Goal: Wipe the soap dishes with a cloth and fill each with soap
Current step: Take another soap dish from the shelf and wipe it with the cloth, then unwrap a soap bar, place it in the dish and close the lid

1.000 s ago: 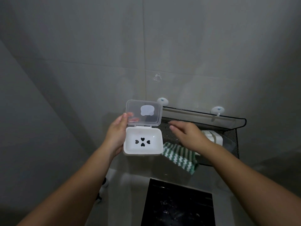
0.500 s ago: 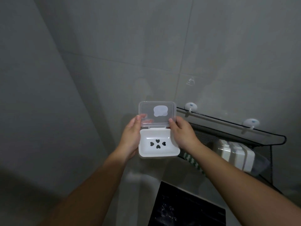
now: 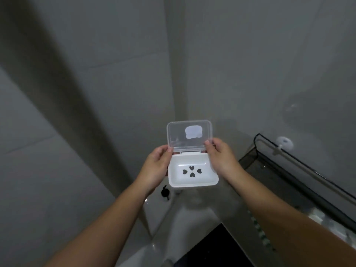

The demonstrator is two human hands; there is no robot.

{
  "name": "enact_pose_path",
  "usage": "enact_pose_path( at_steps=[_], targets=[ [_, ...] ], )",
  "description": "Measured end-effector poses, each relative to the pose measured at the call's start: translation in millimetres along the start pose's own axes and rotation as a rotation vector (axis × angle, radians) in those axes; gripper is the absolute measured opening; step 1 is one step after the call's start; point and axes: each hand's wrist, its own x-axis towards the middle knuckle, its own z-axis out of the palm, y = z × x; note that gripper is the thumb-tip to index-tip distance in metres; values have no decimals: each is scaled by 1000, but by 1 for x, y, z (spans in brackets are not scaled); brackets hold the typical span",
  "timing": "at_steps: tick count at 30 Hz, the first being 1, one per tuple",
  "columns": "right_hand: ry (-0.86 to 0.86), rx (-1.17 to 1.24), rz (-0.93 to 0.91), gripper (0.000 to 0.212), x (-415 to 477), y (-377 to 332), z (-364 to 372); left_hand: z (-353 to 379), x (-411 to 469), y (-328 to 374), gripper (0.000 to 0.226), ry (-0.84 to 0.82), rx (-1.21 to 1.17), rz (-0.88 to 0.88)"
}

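Presently, the left hand (image 3: 156, 166) and right hand (image 3: 221, 160) grip opposite sides of the white soap dish (image 3: 193, 173), fingers curled behind it, clear lid (image 3: 189, 135) upright.

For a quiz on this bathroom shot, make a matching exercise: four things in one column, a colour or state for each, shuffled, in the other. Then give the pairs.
Things:
1. soap dish
2. lid
3. mesh shelf
4. left hand

Colour or state:
A. black, at the right of the view
B. transparent, flipped up
C. white, empty, with heart-shaped holes
D. grips the dish's left side

Pairs: 1-C, 2-B, 3-A, 4-D
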Motion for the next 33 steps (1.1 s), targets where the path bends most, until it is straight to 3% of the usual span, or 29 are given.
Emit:
enact_pose_path(
  at_steps=[15, 25, 33],
  targets=[
    [-699, -9, -293, 22, -148, -88, 208, -176, -227, -69, 23, 813, 83, -68],
    [-1068, -54, -524, 22, -335, -149, 365, -296, -442, -136, 23, 1173, 0, -167],
    [-1371, -65, -661, 24, -479, -183, 455, -338, -599, -171, 21, 1533, -120, -279]
  ],
)
